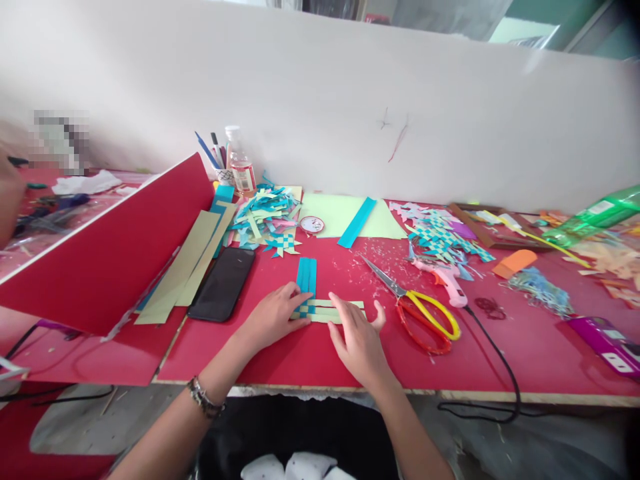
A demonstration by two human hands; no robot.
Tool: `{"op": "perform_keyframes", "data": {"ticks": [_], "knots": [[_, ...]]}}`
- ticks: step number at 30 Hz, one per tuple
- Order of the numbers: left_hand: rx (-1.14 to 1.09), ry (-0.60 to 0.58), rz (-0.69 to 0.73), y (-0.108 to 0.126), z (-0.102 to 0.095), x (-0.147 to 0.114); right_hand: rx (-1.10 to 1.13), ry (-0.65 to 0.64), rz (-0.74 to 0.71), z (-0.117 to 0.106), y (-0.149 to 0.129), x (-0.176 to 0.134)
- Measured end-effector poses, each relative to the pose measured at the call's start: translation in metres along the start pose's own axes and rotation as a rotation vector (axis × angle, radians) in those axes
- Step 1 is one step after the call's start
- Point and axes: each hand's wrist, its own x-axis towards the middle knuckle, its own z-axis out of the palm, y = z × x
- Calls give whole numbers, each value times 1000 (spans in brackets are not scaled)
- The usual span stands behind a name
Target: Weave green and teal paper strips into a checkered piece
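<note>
Blue paper strips [307, 275] cross pale green paper strips [345, 311] on the red table, forming a small checkered weave at the crossing. My left hand [273, 317] has its thumb and fingers closed about the left edge of this weave, pressing it to the table. At the strips' right part, my right hand [361, 343] is open with fingers spread. Its fingertips are over or touching the green strips; exact contact is hard to make out. Scissors [417, 307] with red and yellow handles lie to the right, blades partly apart.
A black phone [223, 285] and long paper strips [177, 270] lie left, beside a red upright board [130, 247]. Cut strips [265, 210] are heaped behind. A pink glue gun [445, 277] with a cord, finished weaves [440, 233] and a green bottle [600, 213] stand right.
</note>
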Motion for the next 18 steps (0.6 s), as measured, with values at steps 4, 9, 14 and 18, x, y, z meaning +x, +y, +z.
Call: {"op": "perform_keyframes", "data": {"ticks": [4, 9, 14, 18], "knots": [[-5, 18, -73, 7, -1, -5, 2, -10, 23, 1, 6, -4], [75, 56, -125, 16, 0, -7, -13, -35, 57, -3, 8, -2], [51, 115, -92, 15, 3, -9, -34, -76, 41, -19, 9, 5], [36, 126, -81, 18, 5, -10, 40, -113, 56, -29, 5, 15]]}}
